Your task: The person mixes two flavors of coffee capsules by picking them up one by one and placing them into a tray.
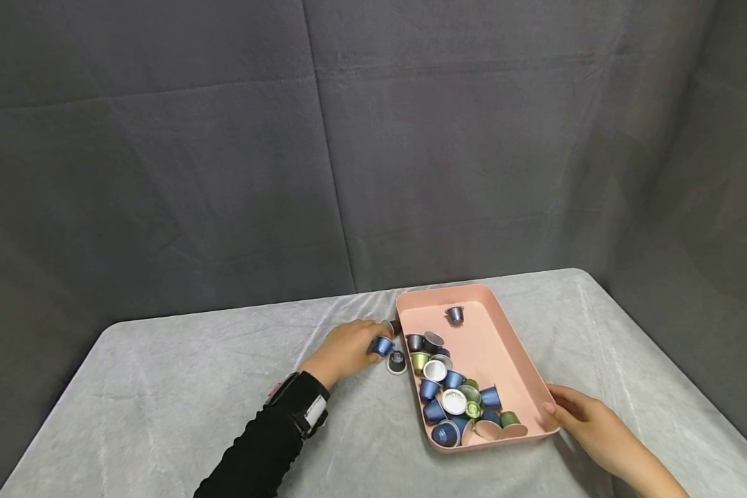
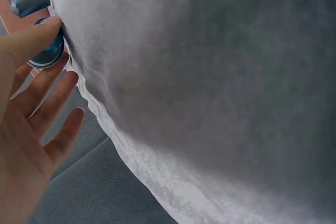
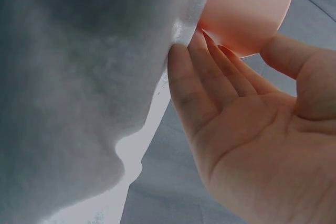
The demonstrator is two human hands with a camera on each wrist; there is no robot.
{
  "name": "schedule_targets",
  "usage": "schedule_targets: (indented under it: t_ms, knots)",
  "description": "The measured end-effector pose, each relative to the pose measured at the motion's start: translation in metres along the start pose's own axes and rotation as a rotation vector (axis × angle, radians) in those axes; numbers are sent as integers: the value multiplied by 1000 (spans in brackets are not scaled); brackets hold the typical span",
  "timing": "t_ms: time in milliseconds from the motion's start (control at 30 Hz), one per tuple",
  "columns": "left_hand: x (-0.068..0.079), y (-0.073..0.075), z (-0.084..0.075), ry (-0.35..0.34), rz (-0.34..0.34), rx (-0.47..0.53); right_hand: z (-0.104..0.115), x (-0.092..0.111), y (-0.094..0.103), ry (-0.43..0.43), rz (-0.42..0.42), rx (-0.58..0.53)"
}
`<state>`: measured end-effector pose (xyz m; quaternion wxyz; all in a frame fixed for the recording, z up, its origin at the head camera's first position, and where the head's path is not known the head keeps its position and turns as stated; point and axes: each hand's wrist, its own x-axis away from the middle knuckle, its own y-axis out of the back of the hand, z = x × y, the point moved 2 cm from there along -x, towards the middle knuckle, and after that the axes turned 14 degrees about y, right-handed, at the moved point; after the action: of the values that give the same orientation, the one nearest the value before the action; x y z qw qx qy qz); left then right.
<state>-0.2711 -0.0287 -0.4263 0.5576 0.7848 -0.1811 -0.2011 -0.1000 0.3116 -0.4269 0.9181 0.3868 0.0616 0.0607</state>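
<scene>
Thumb and fingers of my left hand (image 1: 347,348) pinch a blue coffee capsule (image 1: 382,346) just left of the pink tray (image 1: 515,346). The left wrist view shows the same capsule (image 2: 48,51) under the thumb, the other fingers spread. Beside that hand, a black capsule (image 1: 396,360) is on the tablecloth, and a dark one (image 1: 393,327) is against the tray's side, partly hidden. My right hand (image 1: 588,429) grips the tray by its near right corner, thumb on the rim and fingers below; the right wrist view shows the tray's outer wall (image 3: 247,9) between them.
Several blue, green, white and dark capsules (image 1: 454,401) lie heaped along the tray's left and near sides. One grey capsule (image 1: 455,315) sits apart near its far end. Grey cloth (image 1: 180,387) covers the table, and a dark curtain (image 1: 224,173) hangs behind.
</scene>
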Motion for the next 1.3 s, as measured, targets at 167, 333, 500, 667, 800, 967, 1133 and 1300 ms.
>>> schedule_targets:
  t_ms: [167, 333, 500, 667, 800, 967, 1133, 1300]
  knots:
    - [6, 1, 2, 50, -15, 44, 0, 0, 0, -10, 14, -30]
    - [12, 3, 2, 91, -20, 90, -1, 0, 1, -1, 15, -42]
    - [19, 7, -1, 114, -38, 136, -3, 2, 1, -8, 17, -53]
    - [22, 12, -5, 124, -64, 167, -4, 2, 1, -11, 16, -47]
    - [23, 16, -11, 120, -92, 186, -5, 2, 1, -9, 13, -43]
    - [26, 20, -21, 119, -109, 193, -5, 2, 1, -3, 11, -36]
    - [29, 21, -31, 115, -87, 171, -5, 2, 1, -1, 11, -34]
    - [32, 21, -43, 100, -63, 136, -5, 2, 1, -1, 10, -35]
